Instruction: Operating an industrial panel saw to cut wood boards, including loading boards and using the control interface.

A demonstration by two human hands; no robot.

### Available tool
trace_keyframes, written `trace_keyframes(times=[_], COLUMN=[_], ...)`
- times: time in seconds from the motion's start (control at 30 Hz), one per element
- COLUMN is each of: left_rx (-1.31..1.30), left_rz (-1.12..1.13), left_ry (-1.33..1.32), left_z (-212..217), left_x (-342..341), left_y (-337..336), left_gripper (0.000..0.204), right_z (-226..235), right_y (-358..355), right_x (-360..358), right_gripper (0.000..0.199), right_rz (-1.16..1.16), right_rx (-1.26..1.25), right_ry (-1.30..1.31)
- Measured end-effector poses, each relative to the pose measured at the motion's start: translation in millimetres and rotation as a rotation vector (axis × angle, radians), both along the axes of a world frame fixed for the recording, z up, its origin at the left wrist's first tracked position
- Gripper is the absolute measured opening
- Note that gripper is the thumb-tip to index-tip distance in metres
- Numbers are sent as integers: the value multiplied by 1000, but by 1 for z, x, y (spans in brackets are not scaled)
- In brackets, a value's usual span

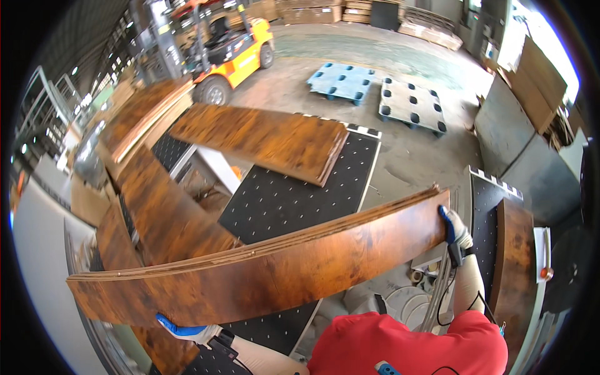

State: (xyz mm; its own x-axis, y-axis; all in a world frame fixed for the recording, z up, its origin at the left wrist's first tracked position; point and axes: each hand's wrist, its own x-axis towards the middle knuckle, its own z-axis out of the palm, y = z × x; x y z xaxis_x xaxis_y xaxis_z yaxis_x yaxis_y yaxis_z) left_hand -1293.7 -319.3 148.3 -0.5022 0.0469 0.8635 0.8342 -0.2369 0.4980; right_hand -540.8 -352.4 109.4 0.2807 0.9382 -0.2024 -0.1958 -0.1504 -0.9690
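Note:
A stack of several long wood-grain boards (269, 272) is held tilted up on edge across the front, broad brown face toward me. My right hand (457, 229), in a white and blue glove, grips its right end. My left hand (187, 330), gloved the same way, supports the lower edge near the left end; the fingertips are partly hidden behind the boards. Beyond it, another stack of boards (262, 140) lies on a black table with white dots (281, 203). More wood-grain boards (169, 206) lie at the left, partly covered by the held stack.
At the right, another black dotted table (484, 206) carries a brown board (515, 250). A yellow-orange forklift (240, 62) stands at the far left. Blue (342, 80) and whitish (409, 103) plastic pallets lie on the floor. Grey metal bins (512, 134) with cardboard stand at the far right.

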Motion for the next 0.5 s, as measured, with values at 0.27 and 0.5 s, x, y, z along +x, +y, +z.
trace_keyframes(times=[0.27, 0.5], left_rx=[-15, 218], left_rz=[-506, -1350], left_ry=[-205, -1044], left_z=[54, 145], left_x=[160, 403], left_y=[160, 308], left_gripper=[54, 53], right_z=[-77, -100], right_y=[-26, -82], right_x=[87, 292], right_gripper=[42, 61], right_rz=[-366, -619], right_rx=[147, 292], right_ry=[219, 461])
